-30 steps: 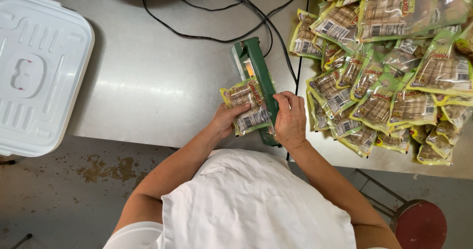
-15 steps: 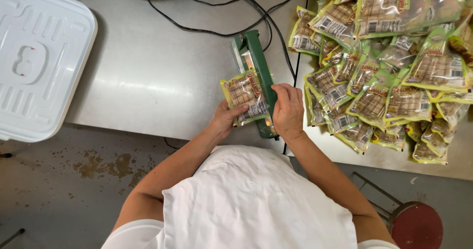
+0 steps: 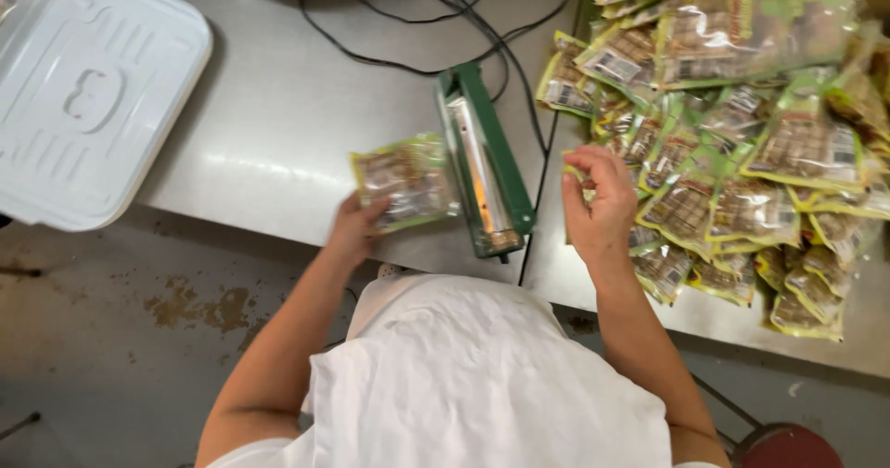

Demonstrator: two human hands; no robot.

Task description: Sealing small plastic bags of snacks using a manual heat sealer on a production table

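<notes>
Left hand [image 3: 357, 227] at the table's near edge, fingers closed on the near edge of a clear green-trimmed packet [image 3: 405, 181] with brown filling, flat on the steel just left of the sealer. Right hand [image 3: 598, 199] raised near the near edge, fingertips pinched together over the heap of packets [image 3: 732, 125]; whether anything is gripped, cannot tell. Between the hands, green heat sealer [image 3: 482, 158], long and narrow, shiny metal strip along its length, angled away from the near edge. Black cables [image 3: 417, 23] looping toward the far edge. White moulded plastic lid [image 3: 88, 93] with rounded corners overhanging the left corner. Table [image 3: 278, 107] of brushed grey steel, glossy highlights. Below, stained concrete floor [image 3: 139, 320]; red stool [image 3: 788, 445] at lower right.
</notes>
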